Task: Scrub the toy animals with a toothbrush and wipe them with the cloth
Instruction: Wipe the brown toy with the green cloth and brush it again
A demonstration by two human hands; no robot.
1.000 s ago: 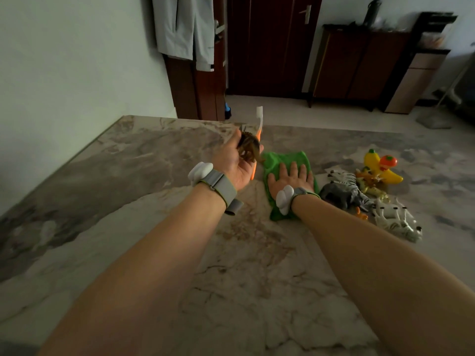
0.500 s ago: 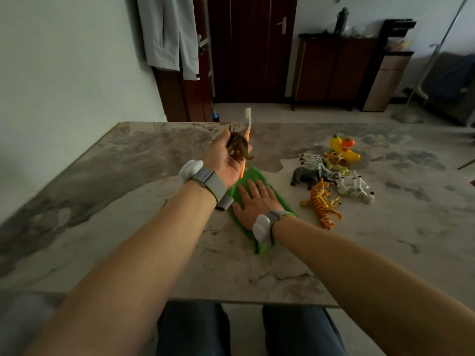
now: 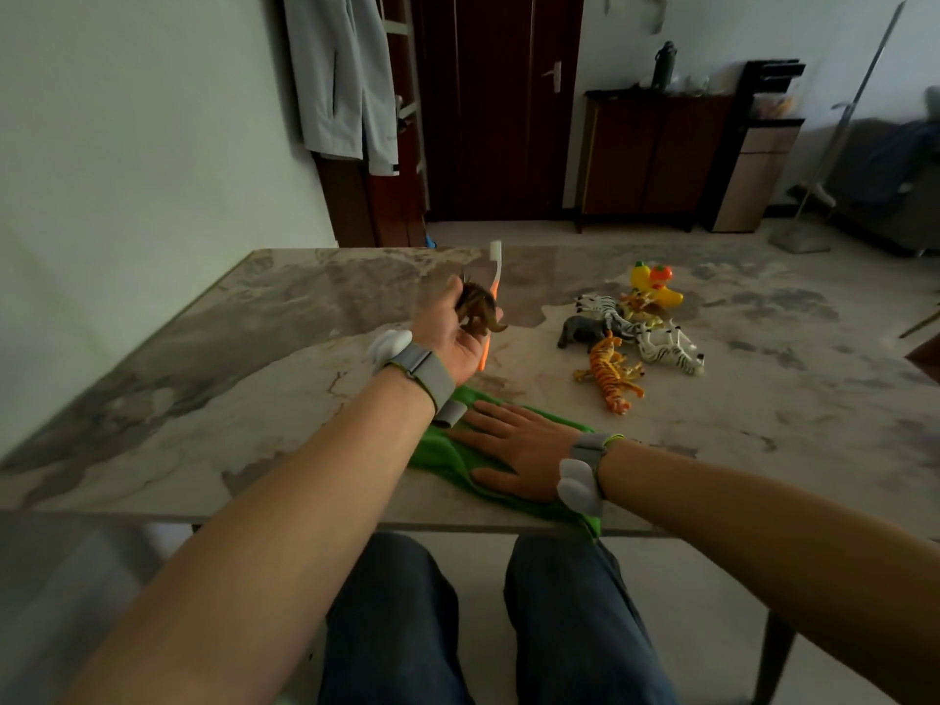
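The left grip is raised over the middle of the table, palm turned up and inward. Its fingers curl round a brown toy, a four-legged animal whose kind is hard to tell in the dim light. The same grip holds the toothbrush. The orange handle runs behind the toy, the white head points up toward the far edge, and the handle's end sticks out below the palm.

The right grip lies flat, palm down, on the green cloth, fingers straight and pointing left, holding nothing. The cloth is spread at the middle of the near edge, and one corner hangs over that edge beside the right wrist. Both wrists wear grey bands with a white piece attached.

The other toys sit in a loose cluster right of centre, between the cloth and the far edge. A tiger lies nearest the cloth, on its side. Behind it stands a grey animal, and a zebra touches that. A white striped animal lies to the right. A yellow toy with an orange-red top is farthest back.

Legs in jeans show below the near edge. Beyond the table are a hanging jacket, a dark door and a cabinet.
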